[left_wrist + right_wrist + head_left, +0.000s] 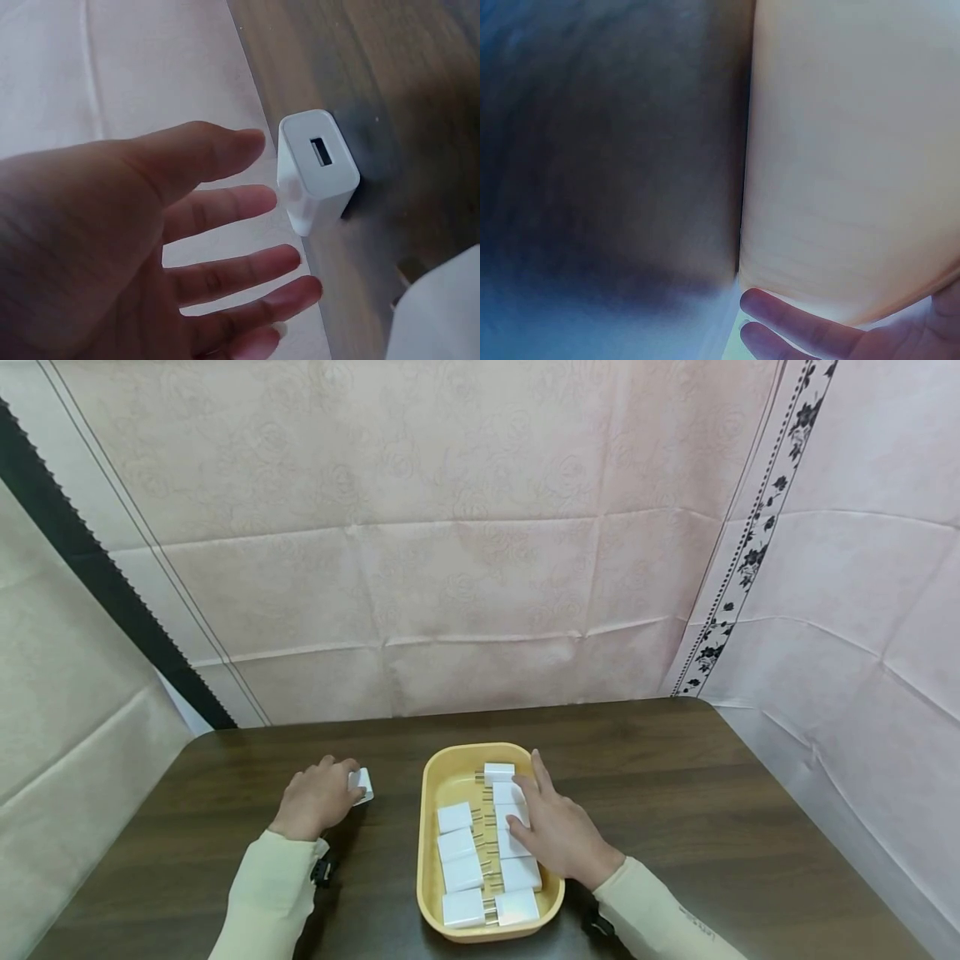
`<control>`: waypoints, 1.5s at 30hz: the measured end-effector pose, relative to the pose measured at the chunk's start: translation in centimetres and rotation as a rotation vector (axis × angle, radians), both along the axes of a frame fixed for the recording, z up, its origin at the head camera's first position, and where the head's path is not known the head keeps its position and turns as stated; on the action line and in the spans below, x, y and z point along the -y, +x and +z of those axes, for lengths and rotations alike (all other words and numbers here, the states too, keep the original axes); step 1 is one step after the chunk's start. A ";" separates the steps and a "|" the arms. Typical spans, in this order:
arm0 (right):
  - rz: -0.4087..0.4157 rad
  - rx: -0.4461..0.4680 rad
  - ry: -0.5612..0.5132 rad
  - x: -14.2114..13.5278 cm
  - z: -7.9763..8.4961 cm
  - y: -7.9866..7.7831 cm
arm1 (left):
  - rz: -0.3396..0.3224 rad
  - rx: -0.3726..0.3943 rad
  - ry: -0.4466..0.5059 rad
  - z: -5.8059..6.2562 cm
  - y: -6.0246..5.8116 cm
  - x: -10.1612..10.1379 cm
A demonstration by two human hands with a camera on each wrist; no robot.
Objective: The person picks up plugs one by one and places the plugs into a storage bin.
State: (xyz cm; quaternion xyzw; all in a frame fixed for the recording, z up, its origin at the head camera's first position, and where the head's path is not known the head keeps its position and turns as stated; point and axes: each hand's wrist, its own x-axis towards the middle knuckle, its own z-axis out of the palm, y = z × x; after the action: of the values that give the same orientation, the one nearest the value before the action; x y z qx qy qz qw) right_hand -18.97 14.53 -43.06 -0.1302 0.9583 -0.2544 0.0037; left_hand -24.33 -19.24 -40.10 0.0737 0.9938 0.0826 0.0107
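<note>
A white USB charger [319, 157] stands on the wooden table with its port facing up. Beside it, my left hand [318, 795] has thumb and fingers stretched out, fingertips right by the charger's side and nothing gripped in the left wrist view. Over the right side of a yellow tray [430, 835] reaches my right hand [566, 835], its fingers spread above white plug chargers [517, 873]. Two columns of these chargers lie in the tray, prongs pointing inward. The right wrist view shows fingertips [769, 311] under a large pale surface close to the lens.
A white object [442, 315] with a metal prong beside it is cut off at the left wrist view's lower right. The dark wooden table [660, 760] ends at a pale cloth wall [480, 577]; more cloth hangs at both sides.
</note>
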 end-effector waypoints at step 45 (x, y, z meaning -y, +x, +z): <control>0.008 0.000 -0.008 -0.1 0.1 0.0 | -0.027 0.069 0.014 -1.2 0.0 -1.0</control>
State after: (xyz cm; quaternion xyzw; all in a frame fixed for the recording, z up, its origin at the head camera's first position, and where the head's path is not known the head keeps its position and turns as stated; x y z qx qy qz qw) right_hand -18.93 14.62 -42.98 -0.1340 0.9568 -0.2581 0.0044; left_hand -24.34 -18.28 -41.29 0.0843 0.9911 0.0920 0.0455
